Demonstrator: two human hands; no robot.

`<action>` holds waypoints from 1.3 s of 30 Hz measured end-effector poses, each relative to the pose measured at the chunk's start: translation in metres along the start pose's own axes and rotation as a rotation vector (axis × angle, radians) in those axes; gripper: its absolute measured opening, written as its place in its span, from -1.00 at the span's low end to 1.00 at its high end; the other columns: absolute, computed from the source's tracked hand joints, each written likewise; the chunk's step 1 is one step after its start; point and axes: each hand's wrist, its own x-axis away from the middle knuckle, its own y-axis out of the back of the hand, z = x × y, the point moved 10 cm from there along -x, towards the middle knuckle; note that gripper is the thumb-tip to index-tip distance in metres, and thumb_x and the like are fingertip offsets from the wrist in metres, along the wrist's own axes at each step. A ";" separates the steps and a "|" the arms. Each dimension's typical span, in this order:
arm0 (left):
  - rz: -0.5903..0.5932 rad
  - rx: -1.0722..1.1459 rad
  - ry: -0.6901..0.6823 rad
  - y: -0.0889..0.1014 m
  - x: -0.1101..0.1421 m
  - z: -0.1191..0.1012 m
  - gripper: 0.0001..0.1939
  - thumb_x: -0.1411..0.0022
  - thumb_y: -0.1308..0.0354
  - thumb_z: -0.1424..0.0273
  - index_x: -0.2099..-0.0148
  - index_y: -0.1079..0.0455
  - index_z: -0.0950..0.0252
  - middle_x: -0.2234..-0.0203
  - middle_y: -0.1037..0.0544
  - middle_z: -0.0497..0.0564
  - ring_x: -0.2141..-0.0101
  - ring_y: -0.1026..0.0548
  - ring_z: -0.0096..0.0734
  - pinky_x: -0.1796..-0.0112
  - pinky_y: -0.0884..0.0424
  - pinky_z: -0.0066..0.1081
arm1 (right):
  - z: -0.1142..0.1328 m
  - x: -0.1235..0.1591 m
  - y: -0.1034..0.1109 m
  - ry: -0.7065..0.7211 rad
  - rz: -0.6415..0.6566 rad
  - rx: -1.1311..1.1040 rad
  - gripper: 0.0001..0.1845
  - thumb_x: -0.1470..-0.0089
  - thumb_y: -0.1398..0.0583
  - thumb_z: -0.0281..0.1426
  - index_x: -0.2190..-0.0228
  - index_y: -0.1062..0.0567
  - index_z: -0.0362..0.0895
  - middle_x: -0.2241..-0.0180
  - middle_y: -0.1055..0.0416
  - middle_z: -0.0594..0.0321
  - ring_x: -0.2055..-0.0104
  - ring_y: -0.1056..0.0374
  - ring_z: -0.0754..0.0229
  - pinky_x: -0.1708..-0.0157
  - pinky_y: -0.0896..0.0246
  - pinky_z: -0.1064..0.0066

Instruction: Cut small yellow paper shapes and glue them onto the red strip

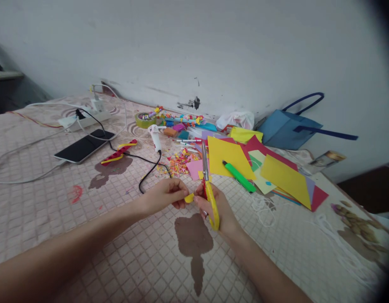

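Observation:
Between the fingertips of my left hand (171, 192) is a small yellow paper piece (189, 198) with a rounded edge. My right hand (220, 206) has the yellow-handled scissors (205, 162) hooked in it, their blades pointing away from me and looking closed. The thumb and finger of that hand also reach the right end of the paper piece. Beyond my hands lie many small coloured paper scraps (178, 163). A white glue gun (155, 136) with a black cord rests farther back, to the left.
Yellow sheets (227, 153) and other coloured paper lie at right, under a green cutter (240, 176). White string (264, 208) trails nearby. At left are a tablet (83, 146), a red and yellow strip (119, 152) and a power strip (85, 121). A blue bag (284, 130) stands against the wall.

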 end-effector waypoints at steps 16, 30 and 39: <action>-0.039 -0.040 -0.048 0.000 -0.001 -0.001 -0.79 -0.06 -0.19 0.30 0.41 -0.31 0.36 0.61 -0.43 -0.09 0.58 -0.39 -0.56 0.51 -0.30 -0.52 | -0.002 -0.001 0.004 0.050 -0.048 -0.011 -0.81 0.10 -0.22 -0.38 0.42 -0.28 -0.10 0.52 -0.26 0.43 0.72 -0.09 0.45 0.79 -0.05 0.59; -0.109 0.027 -0.001 0.003 0.000 0.007 -0.79 -0.03 -0.21 0.31 0.44 -0.33 0.36 0.58 -0.47 -0.05 0.57 -0.39 -0.55 0.51 -0.30 -0.52 | 0.004 0.002 0.004 0.073 -0.080 -0.009 -0.77 0.10 -0.24 -0.33 0.45 -0.27 -0.10 0.59 -0.19 0.47 0.71 -0.07 0.43 0.76 -0.07 0.57; -0.241 0.319 -0.040 0.030 0.002 -0.008 -0.75 0.00 -0.28 0.30 0.42 -0.30 0.35 0.48 -0.56 0.00 0.48 -0.49 -0.53 0.37 -0.39 -0.50 | -0.002 0.005 -0.002 0.058 0.020 0.044 -0.69 -0.06 -0.11 -0.11 0.44 -0.25 -0.10 0.59 -0.12 0.44 0.69 -0.04 0.41 0.72 -0.03 0.56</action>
